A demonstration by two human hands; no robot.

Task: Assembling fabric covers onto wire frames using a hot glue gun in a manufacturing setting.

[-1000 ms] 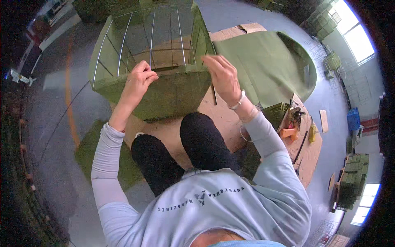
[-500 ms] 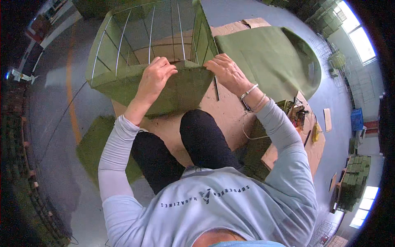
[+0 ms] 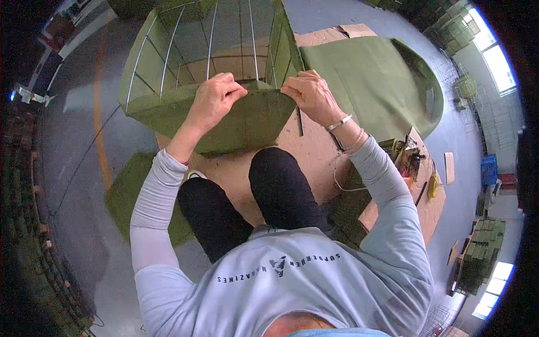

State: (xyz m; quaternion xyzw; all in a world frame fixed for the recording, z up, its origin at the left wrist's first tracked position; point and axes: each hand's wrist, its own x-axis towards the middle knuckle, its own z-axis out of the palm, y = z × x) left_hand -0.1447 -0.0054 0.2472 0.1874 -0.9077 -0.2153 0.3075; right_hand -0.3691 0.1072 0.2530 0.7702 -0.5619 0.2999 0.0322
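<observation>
A wire frame with green fabric over its sides stands in front of me, its thin metal rods showing through the open face. My left hand is closed, thumb and fingers pinching the fabric's near top edge around the frame's rim. A short way to the right, my right hand pinches the same edge close to the corner. Both hands are apart from each other, with a stretch of the edge between them. What lies inside the pinched fingers, beyond the fabric, is hidden.
Brown cardboard lies beneath the frame. To the right spreads a large green fabric sheet; nearer are tools and a yellow item. Another green piece lies left of my knees. Green stacks stand far right.
The view has shifted slightly, so the frame and sheet sit a little further right. Both hands keep their pinch on the fabric edge, with only small finger movements.
</observation>
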